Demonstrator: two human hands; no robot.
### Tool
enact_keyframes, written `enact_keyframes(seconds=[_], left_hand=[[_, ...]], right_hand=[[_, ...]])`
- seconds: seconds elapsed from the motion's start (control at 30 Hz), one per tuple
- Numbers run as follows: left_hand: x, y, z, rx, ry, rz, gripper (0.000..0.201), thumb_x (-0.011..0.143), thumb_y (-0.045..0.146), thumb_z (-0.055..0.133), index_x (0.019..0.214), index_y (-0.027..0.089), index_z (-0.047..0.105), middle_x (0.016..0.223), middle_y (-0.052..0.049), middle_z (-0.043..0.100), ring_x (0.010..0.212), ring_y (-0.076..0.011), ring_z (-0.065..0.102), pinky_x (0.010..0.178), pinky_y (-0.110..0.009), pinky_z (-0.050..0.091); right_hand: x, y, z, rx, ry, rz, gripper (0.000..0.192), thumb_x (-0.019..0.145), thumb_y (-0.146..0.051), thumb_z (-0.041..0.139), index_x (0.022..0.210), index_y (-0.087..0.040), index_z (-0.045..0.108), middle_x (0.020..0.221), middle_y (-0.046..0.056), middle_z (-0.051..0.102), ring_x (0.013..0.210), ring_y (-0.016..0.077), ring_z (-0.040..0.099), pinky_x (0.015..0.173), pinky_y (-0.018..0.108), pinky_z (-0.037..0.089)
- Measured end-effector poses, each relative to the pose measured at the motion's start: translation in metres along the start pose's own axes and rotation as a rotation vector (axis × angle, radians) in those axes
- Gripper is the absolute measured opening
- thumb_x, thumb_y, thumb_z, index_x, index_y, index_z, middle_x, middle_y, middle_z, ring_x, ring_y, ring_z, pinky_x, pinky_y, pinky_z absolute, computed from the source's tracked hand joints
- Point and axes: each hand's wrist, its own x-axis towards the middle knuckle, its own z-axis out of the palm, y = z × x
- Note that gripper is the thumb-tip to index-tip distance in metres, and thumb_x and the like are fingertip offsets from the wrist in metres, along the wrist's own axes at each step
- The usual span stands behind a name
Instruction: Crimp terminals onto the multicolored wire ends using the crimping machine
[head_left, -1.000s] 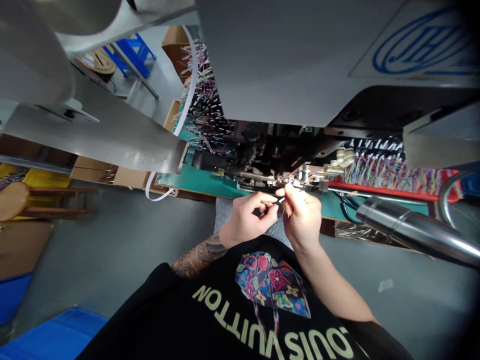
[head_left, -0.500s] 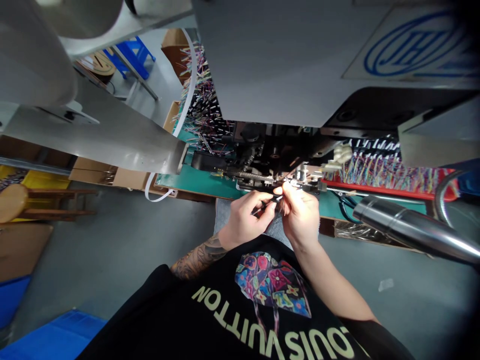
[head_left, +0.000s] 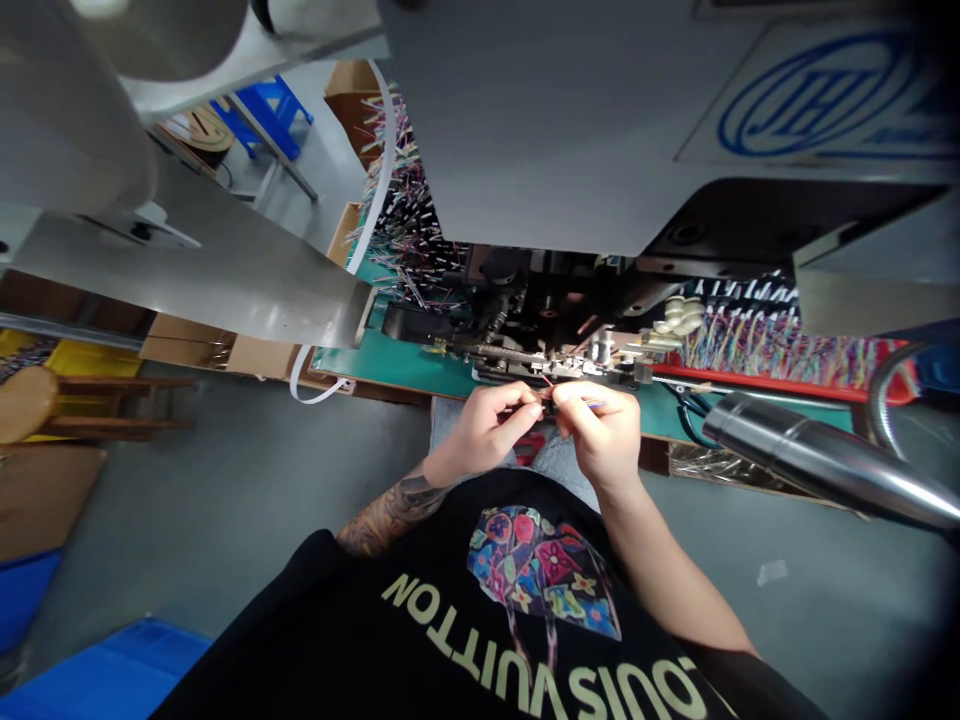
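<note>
Both hands meet just in front of the press (head_left: pixel 555 350), at the near edge of the green bench (head_left: pixel 397 362). The left hand (head_left: pixel 491 425) and right hand (head_left: pixel 600 430) each pinch thin wires (head_left: pixel 551 403) between thumb and forefinger, fingers closed tight. It looks like wire ends being lined up; next calls for steady feeding into the tooling.

Matt grey metal machine housing (head_left: pixel 540 120), glossy steel tube (head_left: pixel 825 462), green matt bench mat (head_left: pixel 397 362).
</note>
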Motion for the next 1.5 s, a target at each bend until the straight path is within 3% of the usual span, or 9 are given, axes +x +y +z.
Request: enact_keyframes(seconds=[0.27,0.43,0.6,1.0,1.17,1.3,1.4,1.5], left_hand=[[0.001,-0.004,0.012,0.122,0.104,0.095,0.025,0.118,0.036,0.062,0.103,0.02,0.073,0.089,-0.003,0.077,0.073,-0.0153,0.067,0.068,-0.03,0.055],[0.002,-0.007,0.014,0.156,0.139,0.116,0.026,0.118,0.037,0.063,0.099,0.021,0.071,0.079,-0.001,0.072,0.064,-0.0133,0.062,0.06,-0.028,0.051],[0.002,-0.006,0.014,0.162,0.163,0.139,0.025,0.117,0.034,0.064,0.097,0.02,0.07,0.076,0.001,0.07,0.062,-0.012,0.062,0.059,-0.027,0.048],[0.002,-0.008,0.014,0.135,0.164,0.072,0.027,0.116,0.037,0.064,0.099,0.019,0.075,0.086,-0.004,0.078,0.071,-0.0151,0.067,0.068,-0.028,0.052],[0.008,-0.006,0.005,-0.082,0.047,-0.035,0.031,0.112,0.04,0.068,0.091,0.018,0.074,0.087,-0.005,0.078,0.078,-0.017,0.069,0.074,-0.03,0.055],[0.011,-0.004,0.001,-0.137,-0.032,-0.089,0.034,0.11,0.04,0.068,0.086,0.017,0.073,0.083,-0.005,0.076,0.074,-0.0161,0.067,0.07,-0.029,0.054],[0.008,-0.002,0.005,0.014,0.062,-0.004,0.023,0.109,0.032,0.07,0.094,0.017,0.076,0.083,-0.004,0.077,0.071,-0.0145,0.066,0.066,-0.027,0.052],[0.004,-0.003,0.008,0.234,0.155,0.168,0.009,0.106,0.024,0.073,0.106,0.017,0.078,0.089,-0.004,0.08,0.069,-0.0139,0.067,0.068,-0.028,0.055]], right_hand=[[-0.004,0.002,0.015,0.008,0.312,-0.05,0.027,0.102,-0.044,0.082,0.091,-0.021,0.091,0.06,0.0,0.066,0.052,0.0138,0.054,0.058,0.032,0.046],[-0.002,0.007,0.015,0.084,0.278,0.025,0.033,0.101,-0.048,0.084,0.083,-0.021,0.088,0.059,0.0,0.066,0.053,0.014,0.052,0.056,0.032,0.041],[-0.001,0.009,0.016,0.088,0.317,0.008,0.03,0.102,-0.046,0.084,0.088,-0.02,0.089,0.058,-0.002,0.064,0.053,0.0131,0.051,0.058,0.031,0.041],[0.004,0.006,0.016,0.107,0.252,0.03,0.045,0.102,-0.049,0.086,0.067,-0.022,0.078,0.057,-0.001,0.064,0.053,0.0125,0.052,0.059,0.031,0.043],[0.005,0.006,0.014,0.228,0.08,0.129,0.035,0.095,-0.051,0.09,0.078,-0.021,0.085,0.053,-0.002,0.063,0.047,0.0111,0.044,0.051,0.029,0.032],[0.002,0.009,0.011,0.186,0.137,0.067,0.028,0.096,-0.046,0.09,0.084,-0.021,0.088,0.055,-0.003,0.064,0.048,0.0114,0.048,0.053,0.029,0.037],[0.0,0.011,0.011,0.1,0.241,0.026,0.033,0.101,-0.047,0.086,0.079,-0.021,0.087,0.058,-0.001,0.067,0.051,0.0129,0.053,0.056,0.03,0.041],[0.001,0.009,0.012,0.055,0.28,0.023,0.041,0.102,-0.047,0.084,0.071,-0.021,0.081,0.057,0.0,0.065,0.053,0.0132,0.055,0.058,0.03,0.044]])
